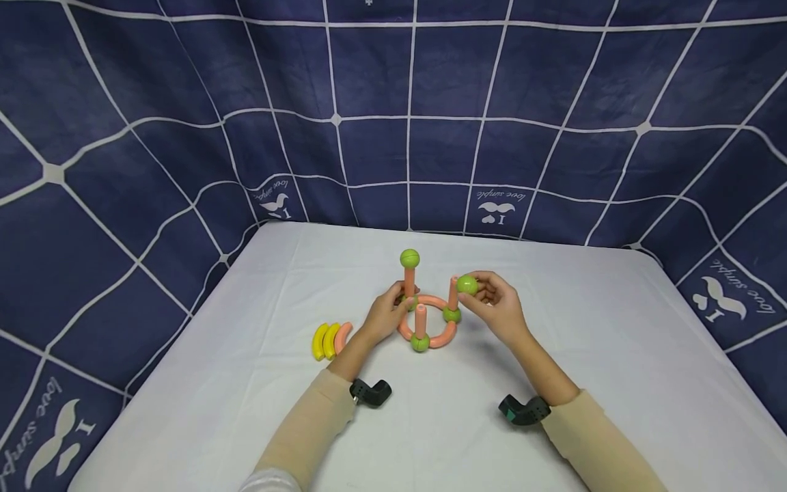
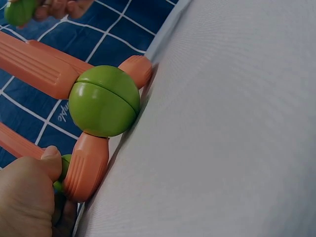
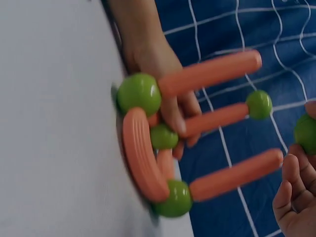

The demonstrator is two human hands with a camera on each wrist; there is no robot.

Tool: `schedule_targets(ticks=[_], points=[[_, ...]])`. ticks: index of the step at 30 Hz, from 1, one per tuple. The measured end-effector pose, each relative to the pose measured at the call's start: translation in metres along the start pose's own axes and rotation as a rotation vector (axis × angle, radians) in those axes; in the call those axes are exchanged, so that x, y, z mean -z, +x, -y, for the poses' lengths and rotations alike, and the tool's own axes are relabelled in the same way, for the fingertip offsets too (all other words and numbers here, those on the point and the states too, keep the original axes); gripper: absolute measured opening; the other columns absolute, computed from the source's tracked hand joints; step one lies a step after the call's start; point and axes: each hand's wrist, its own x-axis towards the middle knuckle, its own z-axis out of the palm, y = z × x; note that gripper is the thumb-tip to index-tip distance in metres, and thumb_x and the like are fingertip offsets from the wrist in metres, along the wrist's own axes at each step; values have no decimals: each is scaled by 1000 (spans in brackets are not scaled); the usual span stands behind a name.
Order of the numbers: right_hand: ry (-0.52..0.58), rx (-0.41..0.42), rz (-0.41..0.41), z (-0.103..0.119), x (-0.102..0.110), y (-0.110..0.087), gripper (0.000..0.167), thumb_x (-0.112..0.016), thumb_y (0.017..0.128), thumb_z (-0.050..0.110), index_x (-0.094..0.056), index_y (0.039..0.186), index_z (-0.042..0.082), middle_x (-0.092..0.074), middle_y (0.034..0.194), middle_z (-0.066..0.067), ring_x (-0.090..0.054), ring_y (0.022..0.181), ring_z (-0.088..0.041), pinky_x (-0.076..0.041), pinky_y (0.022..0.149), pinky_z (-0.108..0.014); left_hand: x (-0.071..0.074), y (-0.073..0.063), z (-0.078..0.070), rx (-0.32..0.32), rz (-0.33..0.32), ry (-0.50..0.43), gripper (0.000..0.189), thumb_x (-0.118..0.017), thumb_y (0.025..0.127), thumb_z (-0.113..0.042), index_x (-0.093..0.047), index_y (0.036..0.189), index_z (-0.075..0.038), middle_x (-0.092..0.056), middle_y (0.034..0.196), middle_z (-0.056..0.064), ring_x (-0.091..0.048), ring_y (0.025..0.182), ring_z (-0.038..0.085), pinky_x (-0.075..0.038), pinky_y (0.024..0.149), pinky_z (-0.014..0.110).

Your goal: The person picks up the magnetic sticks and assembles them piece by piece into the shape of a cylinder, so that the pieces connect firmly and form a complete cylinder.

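A toy frame of orange pieces stands on the table. Its curved pieces form a ring (image 1: 444, 337) joined by green balls, and three straight rods rise from those joints. The back-left rod carries a green ball (image 1: 409, 258) on top; the front rod (image 1: 421, 320) and the right rod (image 3: 237, 174) have bare tops. With thumb and fingers, my left hand (image 1: 384, 314) grips the frame at the foot of the back-left rod, partly hiding the green joint ball there. My right hand (image 1: 501, 311) pinches a loose green ball (image 1: 467, 284) close beside the right rod's top.
Left of my left forearm lie two yellow curved pieces (image 1: 319, 342) and an orange curved piece (image 1: 342, 338) in a row. A white cloth covers the table (image 1: 467, 437). Behind it hangs a dark blue curtain (image 1: 443, 150) with white lines.
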Motion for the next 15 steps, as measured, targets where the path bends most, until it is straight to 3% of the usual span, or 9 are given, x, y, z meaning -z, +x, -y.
schedule_targets(ticks=[10,15], points=[[-90,109,158,19,-34,1,39,-74,77,-12,-62,114,-10,-59,79,-11,-49,65,-17,-42,58,-25,0,0,-1,7,4,1,30,-54,101,-25,-55,128,-12,-64,123,6,-60,110,22,-47,93,41],[-144,155,181,26,-43,-3,39,-78,77,-3,-66,115,-3,-55,79,-5,-49,64,-25,-43,58,-30,0,0,1,-4,-2,14,31,-56,100,-21,-54,129,-9,-64,123,9,-60,112,24,-46,95,40]])
